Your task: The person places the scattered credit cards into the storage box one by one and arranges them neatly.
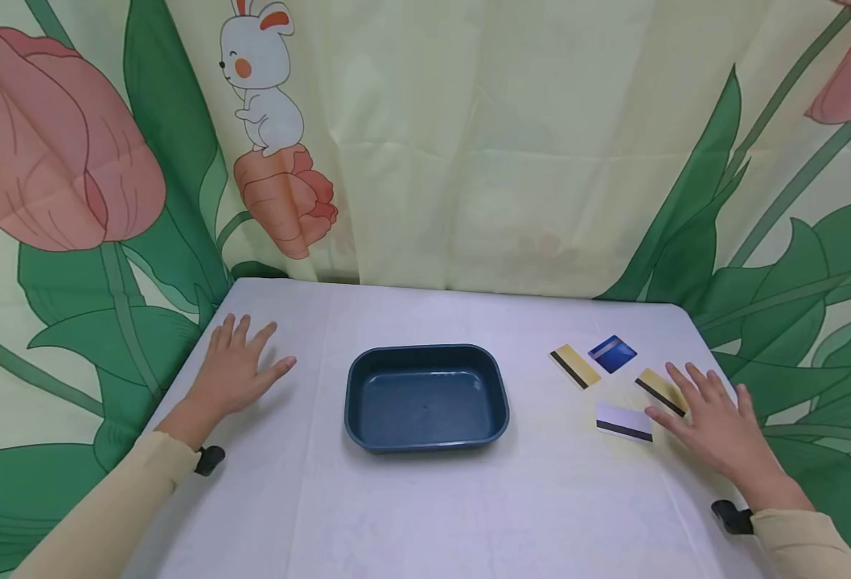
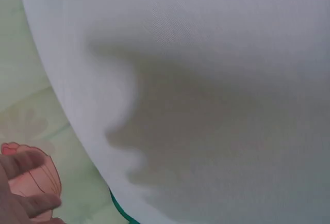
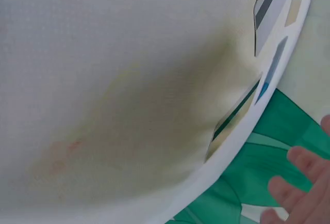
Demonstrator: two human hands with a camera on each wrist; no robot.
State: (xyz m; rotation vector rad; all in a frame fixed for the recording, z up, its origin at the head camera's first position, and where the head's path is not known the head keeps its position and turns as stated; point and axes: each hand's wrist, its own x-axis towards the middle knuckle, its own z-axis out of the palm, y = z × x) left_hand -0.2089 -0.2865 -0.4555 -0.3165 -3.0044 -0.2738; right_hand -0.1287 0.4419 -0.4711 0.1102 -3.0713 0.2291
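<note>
My left hand (image 1: 232, 371) hovers over the left side of the table with fingers spread, holding nothing. On the other side my right hand (image 1: 718, 430) is likewise spread and empty, close to several bank-type cards with dark stripes. Nearest it are a gold card (image 1: 659, 390), partly overlapped by the fingers in the head view, and a silver-white card (image 1: 622, 423) by the thumb. A second gold card (image 1: 574, 367) and a blue card (image 1: 613, 354) lie farther back. A dark blue rectangular tray (image 1: 425, 444) sits mid-table between the hands.
A white cloth covers the table (image 1: 425, 515). Its far edge meets a hanging curtain (image 1: 527, 161) printed with tulips, leaves and a rabbit on a carrot. Black wrist straps (image 1: 211, 460) show at both sleeves.
</note>
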